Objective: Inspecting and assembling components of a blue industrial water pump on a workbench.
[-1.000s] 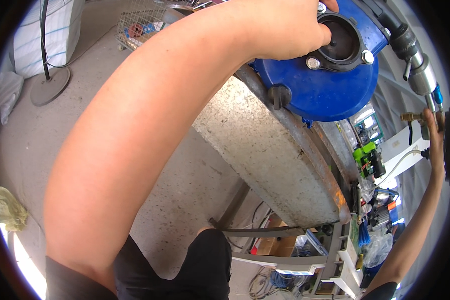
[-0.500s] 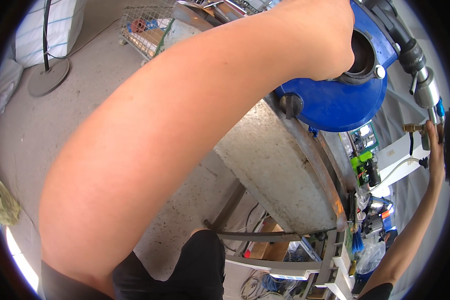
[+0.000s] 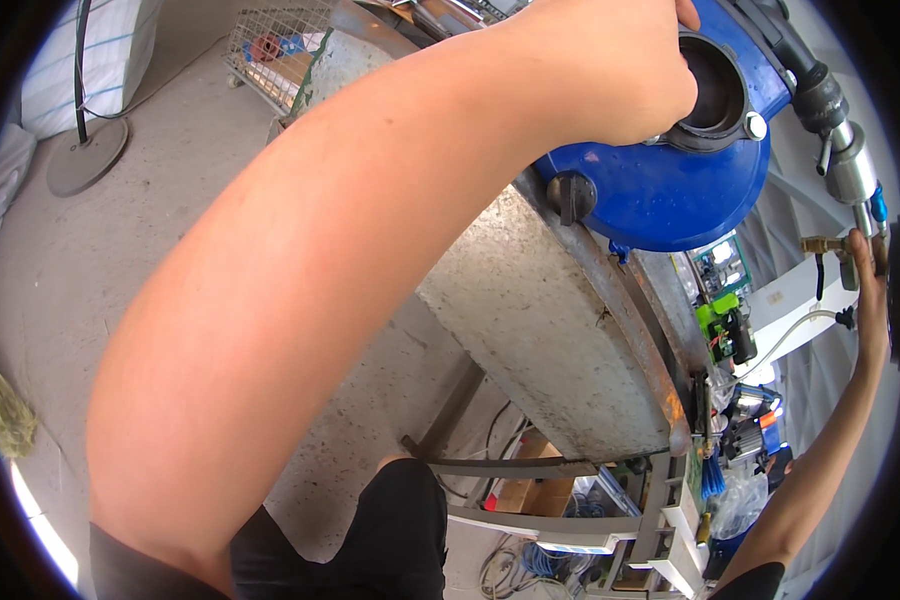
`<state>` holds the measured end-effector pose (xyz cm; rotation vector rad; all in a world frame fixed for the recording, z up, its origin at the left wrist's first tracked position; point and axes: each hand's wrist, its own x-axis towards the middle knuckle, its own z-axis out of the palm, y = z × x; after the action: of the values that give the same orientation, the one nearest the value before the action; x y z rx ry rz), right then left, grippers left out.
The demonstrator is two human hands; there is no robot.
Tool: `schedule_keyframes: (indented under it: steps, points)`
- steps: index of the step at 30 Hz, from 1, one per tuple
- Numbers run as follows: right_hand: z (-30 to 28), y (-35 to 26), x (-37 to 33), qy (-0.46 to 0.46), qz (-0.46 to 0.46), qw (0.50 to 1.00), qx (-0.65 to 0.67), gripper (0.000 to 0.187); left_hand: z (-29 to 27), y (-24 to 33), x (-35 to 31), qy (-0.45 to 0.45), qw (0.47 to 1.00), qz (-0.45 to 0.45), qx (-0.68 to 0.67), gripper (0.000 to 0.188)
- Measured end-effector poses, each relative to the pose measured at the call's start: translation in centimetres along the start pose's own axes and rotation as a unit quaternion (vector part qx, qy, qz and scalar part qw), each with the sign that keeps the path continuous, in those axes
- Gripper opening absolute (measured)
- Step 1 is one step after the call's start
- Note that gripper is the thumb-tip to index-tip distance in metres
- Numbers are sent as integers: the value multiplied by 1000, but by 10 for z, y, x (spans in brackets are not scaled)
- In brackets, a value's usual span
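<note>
My left hand (image 3: 632,75) rests at the near-left edge of a round black opening (image 3: 715,88) on a blue machine housing (image 3: 685,200). One fingertip shows past the back of the hand; the other fingers are hidden. A hex bolt head (image 3: 756,126) sits on the opening's clamp ring, and a black knob (image 3: 572,197) stands out from the housing's lower left. Far to the right, my right hand (image 3: 869,290) is closed around a metal pipe fitting (image 3: 863,215), beside a brass valve (image 3: 822,244). Part of this hand is lost in the dark rim.
A worn metal workbench (image 3: 540,320) with a rusty edge stands below the housing. Beneath it are an open cardboard box (image 3: 540,493) and coiled cables. At left are a round lamp-type base (image 3: 88,157), a wire cage (image 3: 280,60) and a white sack (image 3: 90,60). Green tooling (image 3: 718,315) lies at right.
The view has shifted slightly. My left hand has drawn a little left, so more of the round opening and a fingertip show. My right hand stays at the fitting.
</note>
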<state>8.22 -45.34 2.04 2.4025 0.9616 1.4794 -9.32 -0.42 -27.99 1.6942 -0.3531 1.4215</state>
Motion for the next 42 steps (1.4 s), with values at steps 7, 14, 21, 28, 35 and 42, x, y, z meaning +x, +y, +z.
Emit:
schedule_keyframes:
  steps: [7, 14, 21, 28, 35, 42]
  points:
    - [2, -45, -4, 14, 48, 999, -15, 63, 6, 0, -2, 16, 1000, -15, 3, 31]
    - [-18, -117, -12, -22, -46, 997, 49, 59, 5, -31, 22, -52, 998, -24, 20, 43]
    - [-43, -150, -7, -61, 12, 989, 137, 51, -5, -37, 29, -90, 992, -90, 2, 47]
    - [-18, -119, -11, -55, -45, 991, 109, 56, 8, -22, 24, -32, 998, -37, 36, 42]
    - [-8, -89, -4, -56, 21, 994, 96, 45, -26, 12, 30, -147, 980, -124, -54, 43]
    - [-11, -67, -1, -39, 26, 994, 98, 46, -14, 12, 4, -47, 998, -23, 24, 45]
